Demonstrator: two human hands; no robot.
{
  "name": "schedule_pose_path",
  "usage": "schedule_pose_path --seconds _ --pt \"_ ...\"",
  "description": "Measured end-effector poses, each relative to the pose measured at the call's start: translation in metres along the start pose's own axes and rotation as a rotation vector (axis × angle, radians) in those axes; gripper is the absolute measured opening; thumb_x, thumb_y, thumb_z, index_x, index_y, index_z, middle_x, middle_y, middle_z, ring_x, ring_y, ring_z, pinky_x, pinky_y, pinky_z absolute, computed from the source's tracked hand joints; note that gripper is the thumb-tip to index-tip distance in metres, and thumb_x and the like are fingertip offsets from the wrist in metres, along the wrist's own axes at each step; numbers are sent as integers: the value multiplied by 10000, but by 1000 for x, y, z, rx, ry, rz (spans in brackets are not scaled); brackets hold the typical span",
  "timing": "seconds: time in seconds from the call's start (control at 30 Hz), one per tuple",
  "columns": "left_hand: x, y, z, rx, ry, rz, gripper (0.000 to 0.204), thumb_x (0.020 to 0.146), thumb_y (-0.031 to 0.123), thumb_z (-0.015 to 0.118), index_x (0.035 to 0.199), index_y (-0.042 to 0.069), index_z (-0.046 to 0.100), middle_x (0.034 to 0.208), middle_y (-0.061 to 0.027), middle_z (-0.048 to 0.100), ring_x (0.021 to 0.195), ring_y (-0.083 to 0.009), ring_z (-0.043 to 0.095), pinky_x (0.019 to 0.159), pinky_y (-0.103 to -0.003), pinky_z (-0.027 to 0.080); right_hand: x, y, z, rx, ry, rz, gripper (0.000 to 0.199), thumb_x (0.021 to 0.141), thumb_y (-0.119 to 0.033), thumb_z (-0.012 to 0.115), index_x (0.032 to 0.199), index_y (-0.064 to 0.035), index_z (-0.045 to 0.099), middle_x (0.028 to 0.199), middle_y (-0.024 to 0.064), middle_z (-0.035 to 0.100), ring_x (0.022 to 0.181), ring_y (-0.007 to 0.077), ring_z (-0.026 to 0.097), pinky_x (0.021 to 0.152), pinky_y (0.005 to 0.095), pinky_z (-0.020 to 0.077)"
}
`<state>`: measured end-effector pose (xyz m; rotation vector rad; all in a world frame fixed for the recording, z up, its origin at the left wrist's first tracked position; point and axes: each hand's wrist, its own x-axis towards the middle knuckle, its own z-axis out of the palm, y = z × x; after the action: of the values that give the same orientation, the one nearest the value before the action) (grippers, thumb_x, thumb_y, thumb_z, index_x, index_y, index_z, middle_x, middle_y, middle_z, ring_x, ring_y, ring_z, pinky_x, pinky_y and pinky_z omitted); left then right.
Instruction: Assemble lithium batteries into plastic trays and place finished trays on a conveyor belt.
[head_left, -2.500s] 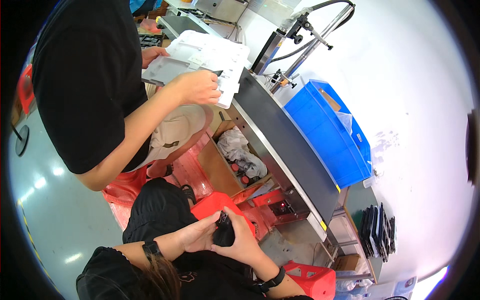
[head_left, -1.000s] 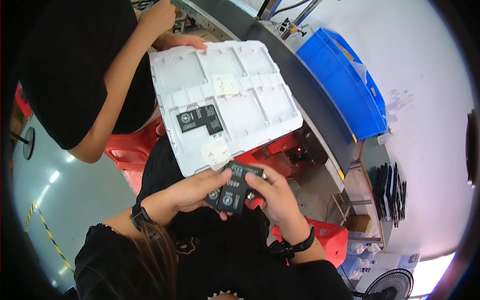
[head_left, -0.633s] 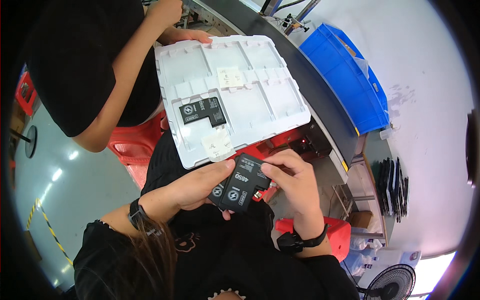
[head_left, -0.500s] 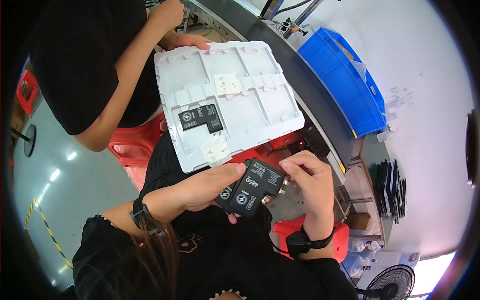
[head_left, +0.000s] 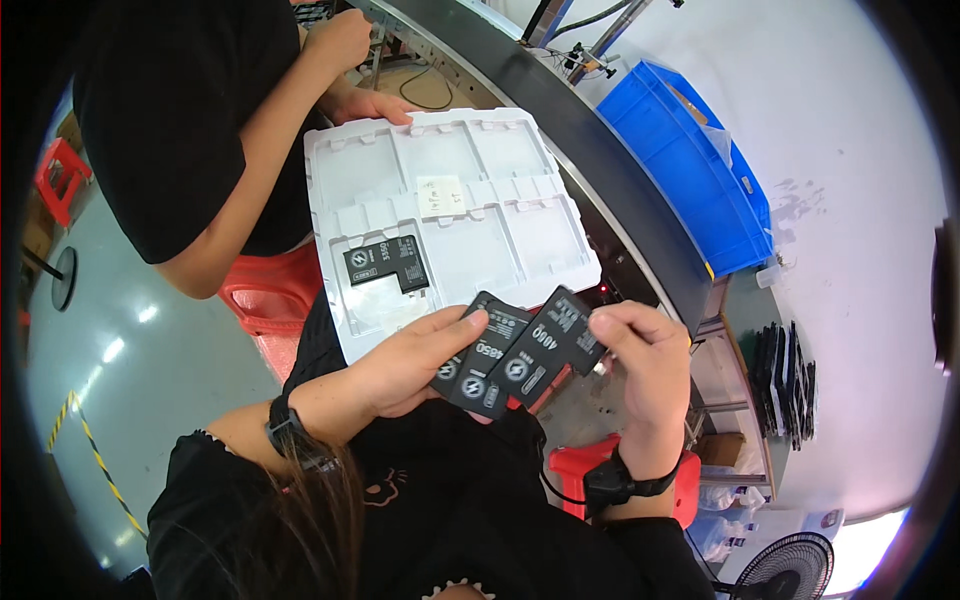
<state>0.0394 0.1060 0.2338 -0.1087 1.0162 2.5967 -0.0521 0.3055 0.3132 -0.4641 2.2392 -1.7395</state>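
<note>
My left hand (head_left: 415, 362) is closed on a few fanned black phone batteries (head_left: 480, 350), its thumb on top. My right hand (head_left: 650, 355) pinches another black L-shaped phone battery (head_left: 545, 345) by its upper right corner. That battery overlaps the ones in my left hand, and a small metallic connector shows below the right fingers. Just beyond my hands is a white plastic tray (head_left: 465, 255) with shallow compartments. One black battery (head_left: 388, 264) lies in its near-left compartment. A paper slip (head_left: 440, 197) rests on the tray's middle; another paper is partly behind my left hand.
A co-worker's hand (head_left: 370, 104) grips the tray's far-left edge. To the right run a dark conveyor belt (head_left: 600, 160) and a large blue bin (head_left: 690, 170). Red stools (head_left: 265, 300) stand at the left and lower right; a black fan (head_left: 785, 570) is at the lower right.
My right hand has drawn the top battery up and to the right, uncovering more of those beneath. My left hand stays nearly in place. In the picture, the tray sits slightly lower.
</note>
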Motion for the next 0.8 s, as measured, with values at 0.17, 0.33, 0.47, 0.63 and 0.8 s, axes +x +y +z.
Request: schedule_pose_path --seconds 0.17,0.33,0.47,0.63,0.8 --pt "-30 13 -19 -34 136 102 401 979 319 423 1173 -29 465 935 -145 639 704 -217 667 573 -345 590 35 14 3 419 178 -13 193 830 -130 671 873 56 642 706 57 613 528 94 511 483 216 397" --pt "-80 14 -35 -93 540 278 415 963 384 424 1097 6 529 829 -121 652 577 -218 646 468 -346 562 80 45 38 138 168 24 182 812 -136 681 864 39 670 686 34 603 524 85 513 479 219 394" --pt "-120 18 -59 23 593 363 442 964 388 426 1131 -13 507 871 -144 651 614 -226 667 535 -339 588 104 54 50 4 17 61 216 819 -149 668 890 55 671 628 17 586 513 78 501 479 213 385" --pt "-93 26 -66 -73 661 338 476 965 409 420 1076 -38 543 872 -157 656 641 -235 673 567 -345 592 103 58 56 -884 192 -474 233 802 -182 657 950 -6 694 876 115 577 840 256 551 770 360 450" --pt "-55 43 -84 -113 566 285 446 967 397 422 1129 -8 509 841 -129 650 624 -220 664 557 -355 589 97 44 38 -700 441 -452 320 775 -188 686 1041 -16 643 1042 159 506 981 314 494 870 391 408"
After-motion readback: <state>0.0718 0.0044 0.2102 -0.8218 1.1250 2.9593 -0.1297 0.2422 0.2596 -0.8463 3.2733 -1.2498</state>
